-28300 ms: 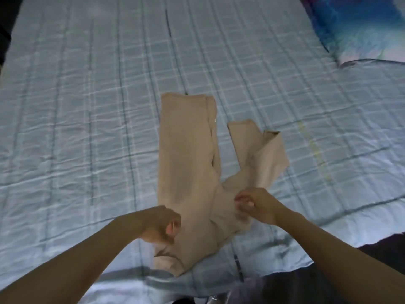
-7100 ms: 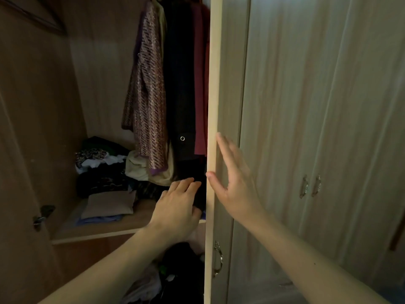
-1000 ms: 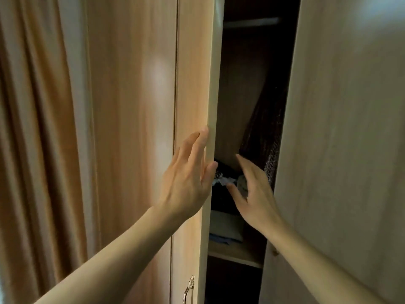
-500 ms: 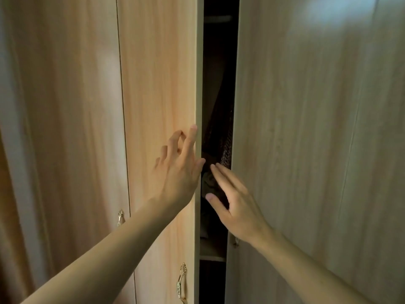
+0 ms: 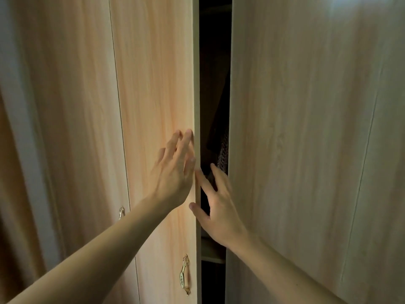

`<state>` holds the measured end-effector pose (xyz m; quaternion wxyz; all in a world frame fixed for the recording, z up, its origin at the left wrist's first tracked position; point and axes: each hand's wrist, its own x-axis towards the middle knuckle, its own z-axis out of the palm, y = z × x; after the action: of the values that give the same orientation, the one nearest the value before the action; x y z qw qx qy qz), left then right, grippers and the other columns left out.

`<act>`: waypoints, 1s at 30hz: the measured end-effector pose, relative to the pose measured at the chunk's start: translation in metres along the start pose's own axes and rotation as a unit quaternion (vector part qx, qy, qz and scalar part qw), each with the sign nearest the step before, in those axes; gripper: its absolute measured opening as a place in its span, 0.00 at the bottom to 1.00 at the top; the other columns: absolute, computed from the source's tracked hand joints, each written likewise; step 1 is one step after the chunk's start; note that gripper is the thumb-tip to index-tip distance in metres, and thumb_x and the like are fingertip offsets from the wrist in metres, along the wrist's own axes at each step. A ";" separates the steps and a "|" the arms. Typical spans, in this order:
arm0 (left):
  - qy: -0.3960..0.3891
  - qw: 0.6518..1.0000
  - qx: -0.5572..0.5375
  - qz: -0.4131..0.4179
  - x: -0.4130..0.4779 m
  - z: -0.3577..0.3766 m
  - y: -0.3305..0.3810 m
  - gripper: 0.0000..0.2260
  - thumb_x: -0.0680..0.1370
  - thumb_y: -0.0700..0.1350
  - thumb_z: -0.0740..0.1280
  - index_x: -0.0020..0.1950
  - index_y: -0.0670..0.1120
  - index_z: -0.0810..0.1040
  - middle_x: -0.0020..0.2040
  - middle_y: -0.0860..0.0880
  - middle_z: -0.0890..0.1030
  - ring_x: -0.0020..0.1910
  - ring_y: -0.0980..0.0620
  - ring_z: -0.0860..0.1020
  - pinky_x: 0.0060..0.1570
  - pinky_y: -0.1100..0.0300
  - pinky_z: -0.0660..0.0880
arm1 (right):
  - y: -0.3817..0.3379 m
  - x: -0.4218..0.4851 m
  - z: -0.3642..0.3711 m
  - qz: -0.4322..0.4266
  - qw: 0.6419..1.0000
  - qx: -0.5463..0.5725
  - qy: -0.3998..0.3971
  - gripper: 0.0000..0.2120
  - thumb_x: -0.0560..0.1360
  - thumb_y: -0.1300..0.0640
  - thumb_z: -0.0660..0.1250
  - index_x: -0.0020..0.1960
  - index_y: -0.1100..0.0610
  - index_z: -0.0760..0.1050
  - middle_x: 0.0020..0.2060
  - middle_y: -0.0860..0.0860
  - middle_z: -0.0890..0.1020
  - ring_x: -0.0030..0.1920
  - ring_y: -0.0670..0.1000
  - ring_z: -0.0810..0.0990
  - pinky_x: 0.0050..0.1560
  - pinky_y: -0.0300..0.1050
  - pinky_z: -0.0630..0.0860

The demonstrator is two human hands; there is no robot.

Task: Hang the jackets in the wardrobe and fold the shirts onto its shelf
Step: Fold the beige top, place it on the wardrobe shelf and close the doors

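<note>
- Your two bare forearms (image 5: 98, 255) come in from the bottom corners, one from each side, and both point up toward the middle.
- Your right hand (image 5: 219, 211) is the nearer one. Its fingers are straight and spread apart and they hold nothing. It is in front of the narrow gap between the doors, and its thumb and first finger lie against the edge of the left door (image 5: 153, 84).
- Your left hand (image 5: 175, 172) lies flat on the face of the left door, just beside the free edge. Its fingers are straight and a little spread, the tips are on the wood, and it grips nothing.
- The wardrobe (image 5: 274, 194) fills almost the whole view. It is of pale wood with a fine upright grain, warm orange on the left and greyer on the right door (image 5: 295, 95).
- I count four door panels, two on each side of the gap, and two brass handles (image 5: 184, 274), both on the left panels.
- The gap is dark inside. One shelf (image 5: 211, 249) shows low in it, under your right hand; what lies on it, I cannot tell.
- One hanging garment (image 5: 222, 154) with a woven pattern shows above your right hand, deep in the gap.
- One brown curtain (image 5: 11, 216) hangs at the far left edge.
</note>
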<state>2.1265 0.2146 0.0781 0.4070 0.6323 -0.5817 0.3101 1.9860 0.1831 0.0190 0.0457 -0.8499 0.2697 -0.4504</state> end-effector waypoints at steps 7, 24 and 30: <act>-0.008 1.000 0.011 0.014 0.010 0.014 -0.001 0.24 0.84 0.58 0.50 0.80 0.58 0.51 0.81 0.52 0.52 0.78 0.45 0.59 0.71 0.54 0.55 | 0.019 0.009 0.001 -0.003 0.999 -0.007 0.032 0.37 0.74 0.38 0.66 0.77 0.38 0.52 0.78 0.42 0.42 0.78 0.46 0.40 0.76 0.52 0.48; -0.055 0.992 0.027 0.108 0.038 0.069 -0.017 0.37 0.77 0.52 0.70 0.79 0.54 0.53 0.81 0.45 0.49 0.75 0.39 0.57 0.61 0.44 0.75 | 0.049 0.039 -0.003 0.034 0.988 -0.146 0.020 0.34 0.78 0.45 0.64 0.78 0.47 0.52 0.79 0.47 0.47 0.75 0.41 0.37 0.67 0.29 0.32; -0.055 0.989 0.026 0.136 0.044 0.090 -0.021 0.37 0.76 0.52 0.70 0.80 0.52 0.53 0.81 0.42 0.49 0.78 0.38 0.55 0.66 0.43 0.70 | 0.063 0.051 -0.001 0.074 0.980 -0.184 0.024 0.32 0.78 0.43 0.62 0.78 0.47 0.54 0.79 0.49 0.47 0.78 0.51 0.44 0.73 0.44 0.42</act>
<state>2.1459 0.1149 0.0699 0.3120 0.5742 -0.6749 0.3427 1.9814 0.1038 0.0375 -0.0851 -0.8106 0.4109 -0.4085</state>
